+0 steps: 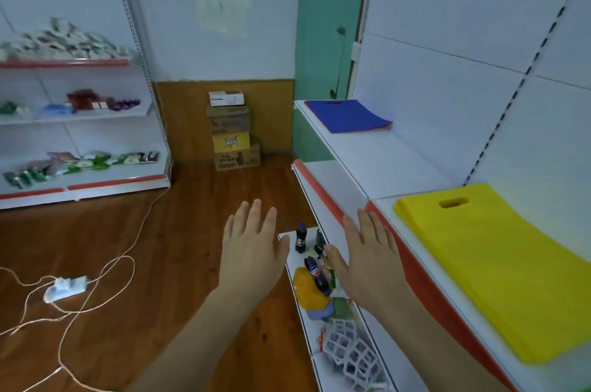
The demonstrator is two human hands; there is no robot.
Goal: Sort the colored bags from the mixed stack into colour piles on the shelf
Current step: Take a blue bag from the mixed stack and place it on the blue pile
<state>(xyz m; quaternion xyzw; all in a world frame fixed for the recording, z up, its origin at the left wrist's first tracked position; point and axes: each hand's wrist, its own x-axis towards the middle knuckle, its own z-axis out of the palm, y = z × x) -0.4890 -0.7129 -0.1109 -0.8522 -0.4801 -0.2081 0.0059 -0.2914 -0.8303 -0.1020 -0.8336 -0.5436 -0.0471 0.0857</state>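
Both hands are empty and spread flat, palms down, held out in the air in front of the person: the left hand (252,247) over the brown wooden floor (153,263), the right hand (367,251) just off the red-trimmed front edge of the white metal shelf (377,161). Neither touches a bag.

On that shelf the flat stack of yellow plastic bags with a cut-out handle (499,267) lies near the right end, running close to the front edge. The flat blue bag with a red layer showing beneath it (345,115) lies at the far left corner, well apart from the yellow one.

The red edge under the blue suggests that pile may still be mixed; whether more colours hide inside it cannot be told. The main risk, I judge, is lifting thin, slippery bags several at a time, so a wrong colour rides along into a pile. The yellow stack sits close enough to the front edge that a sweeping reach could drag it off, down toward the lower shelf with dark soft-drink bottles (300,236). Underfoot, the pale cable and white power strip (65,287) on the floor could catch a step.
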